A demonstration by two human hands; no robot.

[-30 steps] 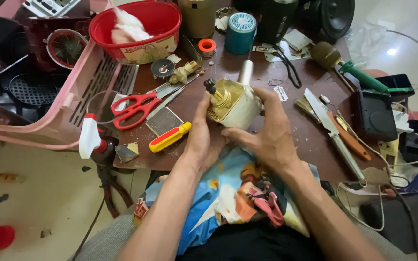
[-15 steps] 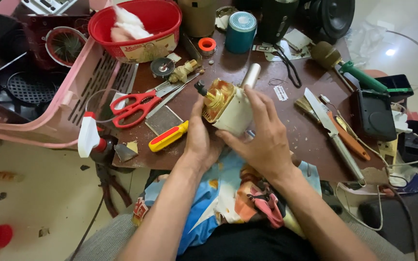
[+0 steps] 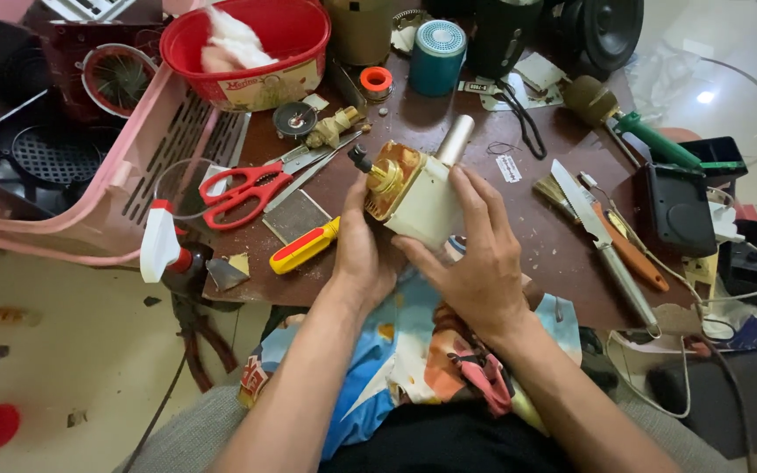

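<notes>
**Both hands cradle a small motor above the cluttered table**

The person holds a cream-coloured motor unit (image 3: 413, 194) just above the near edge of a brown table (image 3: 562, 254). The unit is tilted, its brass-coloured end with a dark shaft facing up and to the left, and a pale cylinder sticking out toward the upper right.

The left hand (image 3: 359, 254) grips the unit from below and the left, its thumb lying up along the brass face. The right hand (image 3: 479, 258) wraps the cream casing from the right, fingers spread across its side and the thumb tucked beneath. Both hands are closed on the unit, with neither palm flat on the table.

Just left of the left hand lies a red-and-yellow handled screwdriver (image 3: 306, 246), and beyond it red-handled scissors (image 3: 243, 188) rest beside a grey abrasive pad (image 3: 295, 215). A white-topped spray bottle (image 3: 168, 254) sits at the table's left corner. At the back stand a red bowl (image 3: 295, 35) holding white cloth, a teal cylindrical speaker (image 3: 438, 54) and an orange ring (image 3: 376, 81). To the right of the hands lie a bare-bladed knife (image 3: 602, 241) and an orange-handled tool (image 3: 633, 254), close together, with a black box (image 3: 676, 210) beyond them. A pink plastic crate (image 3: 89, 201) leans against the table's left side.
</notes>
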